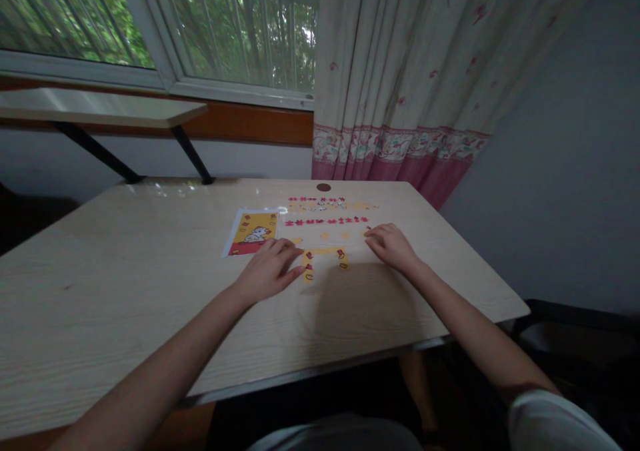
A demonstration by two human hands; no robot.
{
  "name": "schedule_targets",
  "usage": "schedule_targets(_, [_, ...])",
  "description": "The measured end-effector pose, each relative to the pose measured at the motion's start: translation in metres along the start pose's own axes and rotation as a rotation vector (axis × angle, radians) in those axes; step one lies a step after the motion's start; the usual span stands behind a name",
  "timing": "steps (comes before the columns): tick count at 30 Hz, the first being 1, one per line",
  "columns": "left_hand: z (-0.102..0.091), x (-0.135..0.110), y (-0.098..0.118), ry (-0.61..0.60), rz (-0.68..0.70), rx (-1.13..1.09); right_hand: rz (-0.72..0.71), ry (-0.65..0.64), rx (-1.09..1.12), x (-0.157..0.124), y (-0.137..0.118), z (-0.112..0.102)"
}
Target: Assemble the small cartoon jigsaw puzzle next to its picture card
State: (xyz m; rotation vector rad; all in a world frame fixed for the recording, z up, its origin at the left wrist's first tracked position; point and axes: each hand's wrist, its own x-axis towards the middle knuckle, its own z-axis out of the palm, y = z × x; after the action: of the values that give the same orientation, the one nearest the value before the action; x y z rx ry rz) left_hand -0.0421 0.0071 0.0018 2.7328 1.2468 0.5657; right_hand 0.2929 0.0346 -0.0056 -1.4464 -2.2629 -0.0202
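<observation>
Joined yellow jigsaw pieces [327,251] form a partial border, a top strip with two sides running down, with red and dark markings. My left hand [270,269] rests at its left side, fingers apart and fingertips touching or very near the pieces. To the right, my right hand [393,245] has its fingertips pinched together at the table on a small yellow jigsaw piece [365,233], mostly hidden by the fingers. A few loose yellow pieces [345,235] lie just above the joined border. Left of them is a picture sheet [254,227] of a white animal on yellow and red, partly behind my left hand.
Behind the loose pieces run rows of red jigsaw pieces [326,222] and a row of mixed yellow and white pieces [327,207]. A dark round disc [324,187] is at the wooden table's [150,271] back edge. A raised shelf [100,107] stands at back left, a curtain [395,104] behind.
</observation>
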Motion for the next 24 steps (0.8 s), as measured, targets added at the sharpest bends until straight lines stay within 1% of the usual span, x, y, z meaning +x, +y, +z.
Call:
schedule_targets(2, [0.0,0.0,-0.001,0.0,-0.011,-0.005,0.038,-0.002,-0.035,-0.001,0.007,0.0])
schedule_targets(5, [0.001,0.0,-0.001,0.015,-0.015,-0.023,0.031,-0.025,-0.051,-0.001,0.008,0.002])
schedule_targets(11, [0.002,-0.001,-0.001,0.006,-0.017,-0.013,-0.067,-0.114,-0.09,0.013,-0.016,0.01])
schedule_targets(14, [0.0,-0.001,-0.001,0.031,-0.02,-0.031,-0.098,-0.153,-0.064,0.017,-0.024,0.011])
schedule_targets(20, [-0.002,0.0,0.001,0.065,-0.022,-0.039,-0.066,-0.094,-0.001,0.011,-0.023,0.005])
schedule_targets(24, [-0.002,0.0,0.001,0.058,-0.023,-0.032,-0.019,-0.104,-0.017,0.009,-0.021,0.006])
